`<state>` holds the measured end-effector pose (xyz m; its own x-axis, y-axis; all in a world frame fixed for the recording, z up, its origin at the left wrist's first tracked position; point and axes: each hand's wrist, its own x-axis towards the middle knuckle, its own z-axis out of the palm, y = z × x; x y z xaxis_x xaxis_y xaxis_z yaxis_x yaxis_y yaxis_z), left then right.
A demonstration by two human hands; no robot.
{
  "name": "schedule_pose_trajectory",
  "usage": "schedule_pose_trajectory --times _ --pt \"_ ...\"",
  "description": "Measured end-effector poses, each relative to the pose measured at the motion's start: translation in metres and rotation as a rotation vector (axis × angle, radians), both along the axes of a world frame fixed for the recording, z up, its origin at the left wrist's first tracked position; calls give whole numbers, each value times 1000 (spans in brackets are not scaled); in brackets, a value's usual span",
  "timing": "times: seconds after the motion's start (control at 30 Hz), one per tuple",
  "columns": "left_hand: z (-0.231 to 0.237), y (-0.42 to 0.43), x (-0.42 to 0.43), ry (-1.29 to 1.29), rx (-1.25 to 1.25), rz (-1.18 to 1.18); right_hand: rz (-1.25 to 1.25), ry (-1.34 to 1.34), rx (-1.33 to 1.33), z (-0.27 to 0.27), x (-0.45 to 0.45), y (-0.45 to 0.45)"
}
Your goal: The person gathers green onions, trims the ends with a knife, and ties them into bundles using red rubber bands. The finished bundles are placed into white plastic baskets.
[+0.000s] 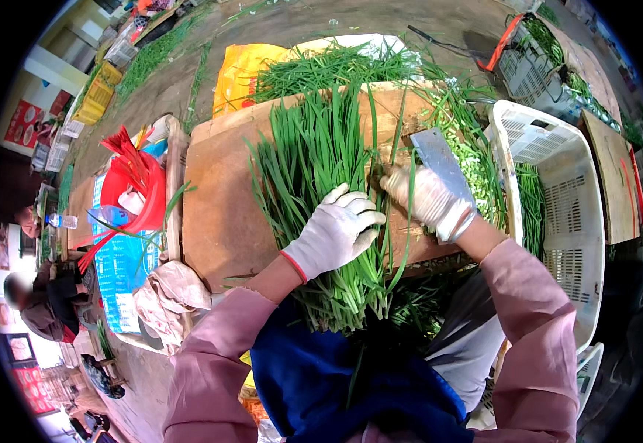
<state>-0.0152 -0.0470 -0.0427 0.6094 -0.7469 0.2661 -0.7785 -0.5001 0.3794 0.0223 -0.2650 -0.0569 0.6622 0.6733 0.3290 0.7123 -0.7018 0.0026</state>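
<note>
A thick bunch of garlic chives (321, 149) lies across the wooden board (221, 188), its pale stem ends hanging over the near edge. My left hand (332, 235), in a white knit glove with a red cuff, presses over the stems with curled fingers. Just right of the bunch, my gloved right hand (423, 196) has its fingers closed on a few stray chive leaves (396, 138). A cleaver (444, 160) lies flat on the board beside and partly beneath that hand; its handle is hidden from me.
Cut chive ends (473, 166) litter the board's right side. A white plastic crate (573, 221) with chives stands at right. At left, a red bucket (155, 194) holds red ties near a crumpled cloth (174, 299). More chives (332, 69) lie on sacks beyond the board. A person (50, 304) sits far left.
</note>
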Motion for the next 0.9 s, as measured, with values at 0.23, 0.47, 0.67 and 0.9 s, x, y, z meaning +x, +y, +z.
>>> schedule_pose_trajectory --times 0.23,0.47,0.67,0.9 --pt "0 2 0 80 -24 49 -11 255 -198 16 20 14" --pt "-1 2 0 55 -39 25 9 483 -332 0 47 5" --pt "-3 -3 -1 75 -49 60 -425 859 634 -29 27 12" --pt "-6 3 -1 32 -108 72 -551 1033 1094 -13 39 36"
